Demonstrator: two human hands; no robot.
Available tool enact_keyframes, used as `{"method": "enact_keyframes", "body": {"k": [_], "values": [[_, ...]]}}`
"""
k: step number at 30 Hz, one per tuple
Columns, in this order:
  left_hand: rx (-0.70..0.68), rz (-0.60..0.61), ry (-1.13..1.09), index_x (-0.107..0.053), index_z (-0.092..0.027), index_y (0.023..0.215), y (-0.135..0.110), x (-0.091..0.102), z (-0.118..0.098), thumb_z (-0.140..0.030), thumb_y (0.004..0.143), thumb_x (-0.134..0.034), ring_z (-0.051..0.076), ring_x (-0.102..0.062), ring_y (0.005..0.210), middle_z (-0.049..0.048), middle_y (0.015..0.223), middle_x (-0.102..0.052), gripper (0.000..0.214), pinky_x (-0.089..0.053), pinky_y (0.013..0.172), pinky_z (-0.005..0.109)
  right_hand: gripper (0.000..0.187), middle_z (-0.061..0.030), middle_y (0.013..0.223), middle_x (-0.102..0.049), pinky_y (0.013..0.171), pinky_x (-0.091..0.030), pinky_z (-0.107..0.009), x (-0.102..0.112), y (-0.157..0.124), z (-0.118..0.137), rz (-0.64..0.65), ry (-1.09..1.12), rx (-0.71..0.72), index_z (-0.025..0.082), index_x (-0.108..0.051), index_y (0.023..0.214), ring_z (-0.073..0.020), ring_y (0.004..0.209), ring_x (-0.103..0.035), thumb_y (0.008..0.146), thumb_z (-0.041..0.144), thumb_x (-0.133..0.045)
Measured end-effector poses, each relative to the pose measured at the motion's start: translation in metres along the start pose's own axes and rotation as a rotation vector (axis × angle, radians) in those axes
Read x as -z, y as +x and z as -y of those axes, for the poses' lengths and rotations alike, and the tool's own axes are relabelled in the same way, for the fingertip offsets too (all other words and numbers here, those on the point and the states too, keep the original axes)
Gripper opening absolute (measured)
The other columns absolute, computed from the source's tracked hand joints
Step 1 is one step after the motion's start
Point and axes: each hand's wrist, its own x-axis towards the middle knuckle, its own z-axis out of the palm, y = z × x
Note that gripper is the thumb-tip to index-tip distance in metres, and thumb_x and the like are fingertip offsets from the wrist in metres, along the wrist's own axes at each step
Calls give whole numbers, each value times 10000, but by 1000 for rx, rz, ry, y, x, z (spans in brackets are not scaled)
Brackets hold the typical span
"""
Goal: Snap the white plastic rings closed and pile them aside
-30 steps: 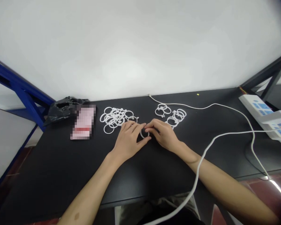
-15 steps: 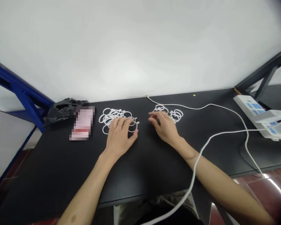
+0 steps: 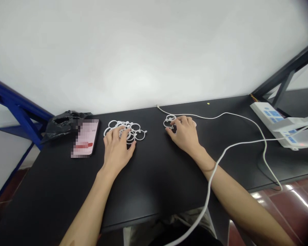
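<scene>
A pile of white rings with small knobs (image 3: 123, 123) lies on the black table (image 3: 149, 181), left of the middle. My left hand (image 3: 116, 150) rests over the near side of this pile, fingers bent and spread, thumb apart. Its fingertips touch or hover just above the rings; which, I cannot tell. Farther right is a smaller group of the same white rings (image 3: 170, 119). Over it my right hand (image 3: 185, 135) is lowered, thumb apart from the bent fingers, covering part of the group. No ring is visibly gripped in either hand.
At the left lie a phone (image 3: 86, 136) and a crumpled black plastic bag (image 3: 59, 127). A white power strip (image 3: 268, 114) stands at the right. One thick white cable (image 3: 209, 191) hangs across my right forearm; a thinner cable (image 3: 206, 118) runs along the back.
My left hand has drawn back left over its pile, and the pile's right-hand rings have shifted. My right hand has moved from beside the smaller group onto it. The view has shifted slightly.
</scene>
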Motion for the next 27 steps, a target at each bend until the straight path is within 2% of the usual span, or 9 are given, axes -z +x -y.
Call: {"method": "enact_keyframes", "body": {"k": [5, 12, 17, 21, 27], "values": [[8, 26, -7, -533, -166, 1267, 0, 2, -1, -290, 871, -579, 389, -439, 1163, 170, 1311, -523, 417, -435, 921, 558, 102, -137, 997, -593, 803, -438, -441, 0, -2, 4, 0, -27, 61, 176, -662, 881, -304, 958, -487, 885, 268, -618], [-38, 24, -53, -513, -190, 1296, 0, 2, -12, -310, 883, -586, 381, -438, 1190, 163, 1310, -532, 437, -402, 952, 564, 158, -118, 922, -615, 758, -444, -400, 5, -7, 25, -4, 32, 159, 194, -667, 964, -250, 831, -508, 961, 231, -513], [-74, 45, -78, -502, -193, 1310, 0, 2, -22, -321, 881, -607, 367, -437, 1200, 150, 1317, -538, 460, -377, 986, 551, 176, -96, 884, -635, 748, -440, -372, 7, -11, 36, 65, 67, 199, 190, -653, 977, -233, 802, -529, 986, 237, -483], [-101, 48, -120, -486, -193, 1328, -1, 2, -27, -341, 900, -588, 343, -441, 1194, 139, 1314, -543, 464, -373, 997, 527, 159, -84, 914, -660, 778, -463, -356, 8, -10, 37, 134, 199, 256, 187, -628, 1004, -216, 825, -581, 994, 227, -474], [-146, 51, -181, -431, -201, 1390, -3, -1, -31, -373, 927, -556, 313, -462, 1178, 126, 1288, -567, 509, -362, 1001, 500, 141, -77, 942, -688, 812, -497, -346, 12, -11, 41, 97, 402, 361, 194, -605, 1061, -209, 890, -601, 986, 225, -490]]}}
